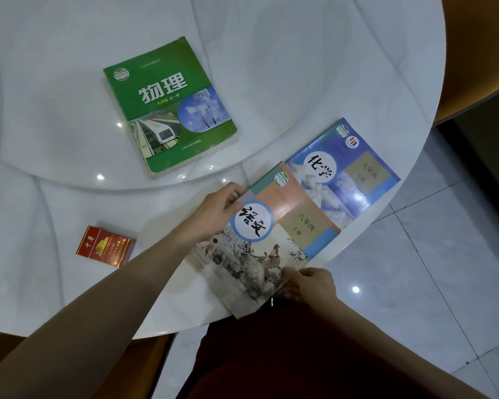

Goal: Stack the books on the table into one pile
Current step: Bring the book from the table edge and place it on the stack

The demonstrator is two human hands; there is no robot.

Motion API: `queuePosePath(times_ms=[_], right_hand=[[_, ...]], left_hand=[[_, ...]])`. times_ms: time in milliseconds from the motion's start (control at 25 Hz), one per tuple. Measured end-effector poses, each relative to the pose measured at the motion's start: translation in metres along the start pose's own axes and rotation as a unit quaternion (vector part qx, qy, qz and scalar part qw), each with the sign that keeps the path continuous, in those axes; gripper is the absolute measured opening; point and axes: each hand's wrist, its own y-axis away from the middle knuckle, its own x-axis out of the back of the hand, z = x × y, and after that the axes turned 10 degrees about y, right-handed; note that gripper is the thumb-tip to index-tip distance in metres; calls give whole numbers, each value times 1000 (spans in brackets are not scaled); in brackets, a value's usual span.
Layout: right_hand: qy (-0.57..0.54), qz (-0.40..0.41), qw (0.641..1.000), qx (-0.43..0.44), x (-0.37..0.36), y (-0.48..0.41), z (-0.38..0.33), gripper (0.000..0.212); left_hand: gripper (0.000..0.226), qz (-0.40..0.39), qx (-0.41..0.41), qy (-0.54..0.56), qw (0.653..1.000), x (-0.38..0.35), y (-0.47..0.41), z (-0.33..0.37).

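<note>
White marble-patterned round table, with a raised inner disc at its centre. Three books present, not yet in one pile.

Far left, on the outer ring of the table: a red cigarette pack, lying flat, well apart from all the books.

Left of centre, on the raised disc: a thick green book, lying flat, cover up, alone and well apart from the other two.

Centre: the left hand grips the upper left edge of the salmon-and-white book, fingers curled over the cover. This book sits at the near edge of the table, its lower corner overhanging the rim. Whether it is fully resting on the surface or slightly raised cannot be told.

Right of centre: the right hand holds the same book at its lower right corner, thumb on top, fingers beneath.

Right: a blue book lies flat by the table's edge. The salmon-and-white book's upper right edge overlaps or touches its lower left side.

Beyond the table rim, a grey tiled floor.
</note>
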Motion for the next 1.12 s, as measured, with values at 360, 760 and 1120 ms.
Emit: queuePosePath(times_ms=[360, 760, 1120], right_hand=[[-111, -59, 992, -23, -1, 9, -9, 22], [-180, -157, 971, 24, 3, 12, -27, 13], [-155, -115, 959, 207, 20, 11, -91, 20]], left_hand=[[19, -28, 5, 142, 989, 10, 16, 7], [16, -30, -11, 259, 965, 23, 28, 24], [7, 192, 4, 290, 938, 60, 26, 34]])
